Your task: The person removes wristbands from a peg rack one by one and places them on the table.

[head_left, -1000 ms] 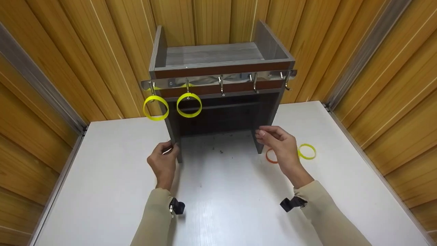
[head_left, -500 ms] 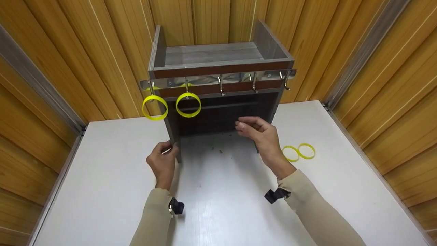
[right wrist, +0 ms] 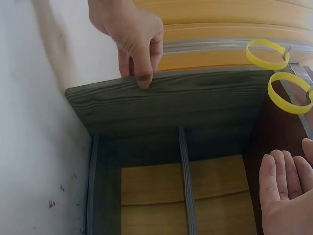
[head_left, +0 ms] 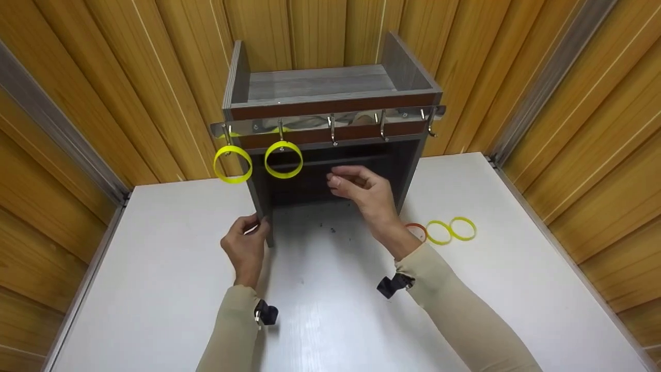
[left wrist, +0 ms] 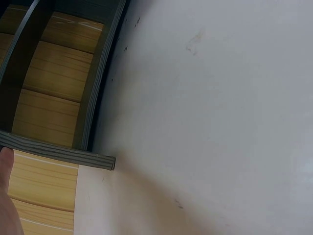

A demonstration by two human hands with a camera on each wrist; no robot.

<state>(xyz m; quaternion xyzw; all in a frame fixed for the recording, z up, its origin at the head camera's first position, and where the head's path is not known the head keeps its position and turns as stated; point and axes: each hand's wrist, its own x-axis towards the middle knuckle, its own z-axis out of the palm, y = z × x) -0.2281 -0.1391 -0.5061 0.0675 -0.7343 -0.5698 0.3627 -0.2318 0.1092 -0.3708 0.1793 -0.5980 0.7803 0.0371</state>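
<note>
A grey and brown shelf unit (head_left: 330, 98) stands on the white table (head_left: 155, 289), with a rail of metal hooks (head_left: 333, 126) along its front. Two yellow rings (head_left: 233, 164) (head_left: 283, 159) hang on the two leftmost hooks; the right wrist view shows both rings (right wrist: 266, 54) (right wrist: 288, 93) too. My left hand (head_left: 257, 225) grips the front edge of the shelf's left side panel (right wrist: 161, 98), fingers curled over it. My right hand (head_left: 343, 181) hovers in front of the shelf opening below the middle hook. Its fingers (right wrist: 281, 181) lie nearly straight and nothing shows in them.
An orange ring (head_left: 416, 228) and two yellow rings (head_left: 439, 232) (head_left: 462, 228) lie on the table to the right of the shelf. Wooden plank walls (head_left: 77, 103) close in the table at the back and both sides. Black straps sit on both wrists.
My right hand has moved up and to the left, from beside the rings on the table to the front of the shelf opening. The left hand has kept its grip.
</note>
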